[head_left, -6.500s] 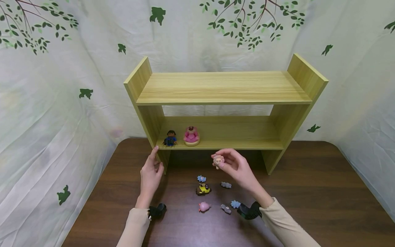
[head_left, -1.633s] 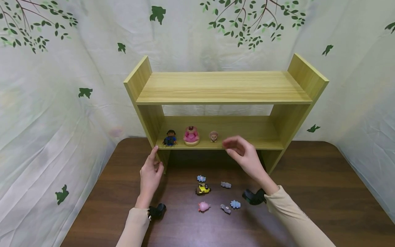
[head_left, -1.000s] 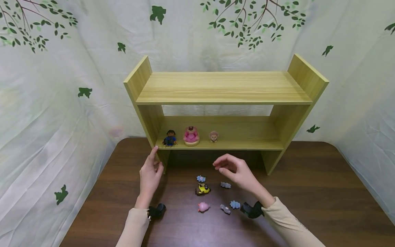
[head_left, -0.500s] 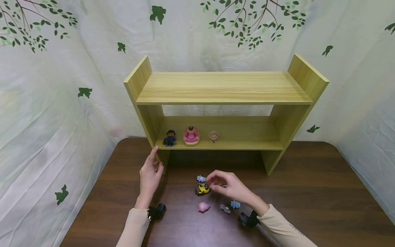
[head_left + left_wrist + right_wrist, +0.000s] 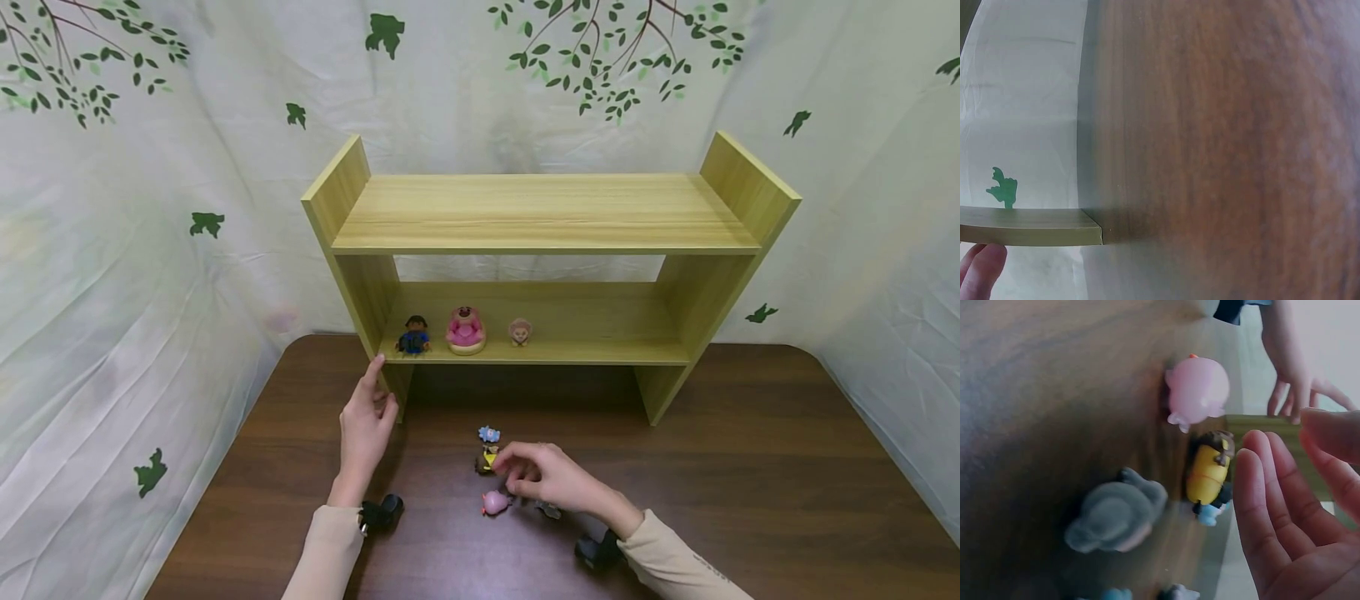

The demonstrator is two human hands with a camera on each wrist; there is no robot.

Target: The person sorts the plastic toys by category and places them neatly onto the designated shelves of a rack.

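My right hand [image 5: 555, 479] is over the table among small toys, its fingers loosely bent, with nothing between fingers and thumb. Its fingertips overlap the yellow-and-brown toy [image 5: 483, 462] in the head view; the right wrist view shows that toy [image 5: 1205, 475] lying beyond the fingers. Just in front is a round pink toy [image 5: 494, 502], and a blue toy [image 5: 489, 434] lies behind. A grey animal figure [image 5: 1116, 515] lies nearer the right wrist. My left hand [image 5: 365, 425] reaches with its index fingertip to the front edge of the shelf unit's left side panel [image 5: 1035, 234].
The wooden shelf unit [image 5: 540, 217] stands at the back of the brown table [image 5: 750, 467]. On its middle board stand a blue-clad figure [image 5: 413, 336], a pink bear figure [image 5: 466, 331] and a small pale-pink figurine [image 5: 520, 332]. A leaf-patterned cloth [image 5: 465, 83] hangs behind.
The pale-pink figurine has passed from my right hand onto the middle board, right of the pink bear. The right hand has then come down to the table toys. The left hand stays put.
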